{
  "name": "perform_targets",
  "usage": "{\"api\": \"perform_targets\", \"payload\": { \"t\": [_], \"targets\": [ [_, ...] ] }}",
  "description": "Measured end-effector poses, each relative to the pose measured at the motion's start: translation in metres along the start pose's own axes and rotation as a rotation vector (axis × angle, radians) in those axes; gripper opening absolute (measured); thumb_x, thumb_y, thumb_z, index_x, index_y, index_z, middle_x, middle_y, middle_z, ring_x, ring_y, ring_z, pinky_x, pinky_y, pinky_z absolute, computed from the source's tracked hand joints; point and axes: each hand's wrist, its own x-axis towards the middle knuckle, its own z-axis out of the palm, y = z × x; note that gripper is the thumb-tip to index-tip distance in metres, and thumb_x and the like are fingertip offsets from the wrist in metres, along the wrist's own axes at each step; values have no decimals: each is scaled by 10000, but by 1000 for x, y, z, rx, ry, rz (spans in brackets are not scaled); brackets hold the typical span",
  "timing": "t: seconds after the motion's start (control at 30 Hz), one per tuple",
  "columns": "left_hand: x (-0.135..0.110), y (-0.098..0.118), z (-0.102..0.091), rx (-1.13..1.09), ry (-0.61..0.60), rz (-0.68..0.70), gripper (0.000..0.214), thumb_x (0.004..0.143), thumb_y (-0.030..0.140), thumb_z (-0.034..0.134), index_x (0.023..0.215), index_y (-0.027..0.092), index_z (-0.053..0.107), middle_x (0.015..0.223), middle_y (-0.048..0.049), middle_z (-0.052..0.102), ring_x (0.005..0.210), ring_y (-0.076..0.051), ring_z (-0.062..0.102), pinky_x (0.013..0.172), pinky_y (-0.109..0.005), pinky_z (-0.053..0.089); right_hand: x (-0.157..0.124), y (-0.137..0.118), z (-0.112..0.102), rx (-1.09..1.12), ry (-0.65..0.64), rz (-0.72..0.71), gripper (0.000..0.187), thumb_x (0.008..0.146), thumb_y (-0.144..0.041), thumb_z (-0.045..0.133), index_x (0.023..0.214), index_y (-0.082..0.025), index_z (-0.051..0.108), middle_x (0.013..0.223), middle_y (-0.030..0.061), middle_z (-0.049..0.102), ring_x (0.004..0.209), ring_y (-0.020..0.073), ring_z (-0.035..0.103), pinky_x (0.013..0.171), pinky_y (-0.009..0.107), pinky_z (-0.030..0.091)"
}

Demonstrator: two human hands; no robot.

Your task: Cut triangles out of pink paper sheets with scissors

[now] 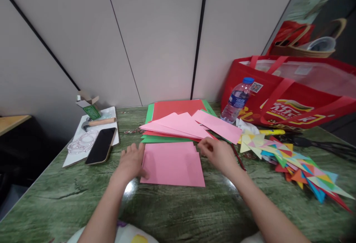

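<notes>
Two or more pink paper sheets lie flat in front of me, their right edges slightly out of line. My left hand rests at their left edge, fingers spread and thumb over the lower left corner. Beside the upper right corner is my right hand, its fingers curled together with no paper visible in them. Just behind, more pink sheets are fanned out over red paper and green paper. A separate pink strip slants off to the right.
At left, a phone, a wooden-handled tool and a small green box sit on a white board. To the right are a water bottle, a red bag, folded colourful paper pieces and a yellow marker.
</notes>
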Motion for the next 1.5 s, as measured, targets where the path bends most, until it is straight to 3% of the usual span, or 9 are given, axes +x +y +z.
{"api": "perform_targets", "payload": {
  "t": [0.07, 0.13, 0.3, 0.53, 0.7, 0.9, 1.13, 1.3, 1.5],
  "targets": [
    [1, 12, 9, -128, 78, 91, 607, 473, 188, 797, 1011, 171, 516, 1122, -150, 517, 1113, -375, 447, 917, -488, 301, 12, 13, 5, -54, 320, -28, 363, 909, -278, 345, 1167, -128, 552, 1236, 164, 599, 1172, 297, 529, 956, 462, 396],
    [4, 23, 21, -296, 110, 186, 399, 642, 322, 712, 975, 209, 523, 1021, -76, 563, 984, -265, 525, 847, -377, 376, 23, 27, 15, -146, 496, -185, 416, 840, -198, 474, 1249, -124, 499, 1353, 156, 501, 1300, 322, 379, 1027, 514, 319],
    [17, 35, 44, -687, 91, 253, 226, 776, 423, 533, 774, 198, 526, 671, -3, 556, 632, -170, 545, 601, -281, 426, 36, 47, 32, -248, 445, -221, 511, 756, -40, 503, 1263, -109, 496, 1324, 174, 527, 1304, 341, 368, 1008, 560, 338],
    [17, 37, 45, -1022, -2, 215, 266, 794, 429, 500, 750, 170, 540, 593, -8, 594, 486, -138, 557, 482, -260, 443, 34, 46, 27, -216, 439, -194, 319, 849, -100, 427, 1059, -178, 653, 1147, 108, 665, 1034, 231, 624, 887, 341, 480],
    [15, 39, 45, -1137, -36, 200, 283, 777, 433, 558, 731, 154, 562, 582, -13, 618, 469, -121, 558, 469, -238, 436, 37, 51, 28, -202, 495, -151, 336, 847, -184, 489, 1144, -89, 613, 1233, 202, 587, 1141, 317, 526, 911, 443, 445],
    [12, 40, 42, -1233, -69, 188, 302, 742, 440, 627, 719, 142, 583, 586, -11, 629, 451, -108, 559, 444, -218, 421, 38, 53, 28, -121, 535, -175, 257, 835, -188, 506, 1015, -146, 685, 1014, 154, 699, 1001, 306, 592, 857, 452, 463],
    [11, 40, 38, -1424, -64, 92, 362, 753, 443, 641, 932, 136, 570, 830, -87, 676, 646, -160, 649, 546, -260, 494, 29, 41, 26, 75, 650, -268, 232, 827, -266, 552, 990, -160, 679, 1057, 122, 690, 993, 254, 626, 863, 399, 494],
    [11, 40, 35, -1567, -103, 30, 483, 780, 512, 595, 1083, 152, 484, 1117, -197, 619, 894, -241, 663, 720, -367, 528, 13, 15, 19, 281, 764, -508, 80, 789, -223, 617, 861, -212, 651, 876, 72, 697, 967, 252, 606, 868, 433, 487],
    [15, 36, 26, -1824, -159, -40, 739, 803, 715, 247, 1286, 158, 291, 1337, -276, 431, 1038, -313, 608, 817, -498, 507, 2, -4, 21, 361, 568, -687, 253, 794, -73, 492, 987, -206, 587, 795, 35, 672, 836, 192, 648, 788, 362, 529]
  ]
}}
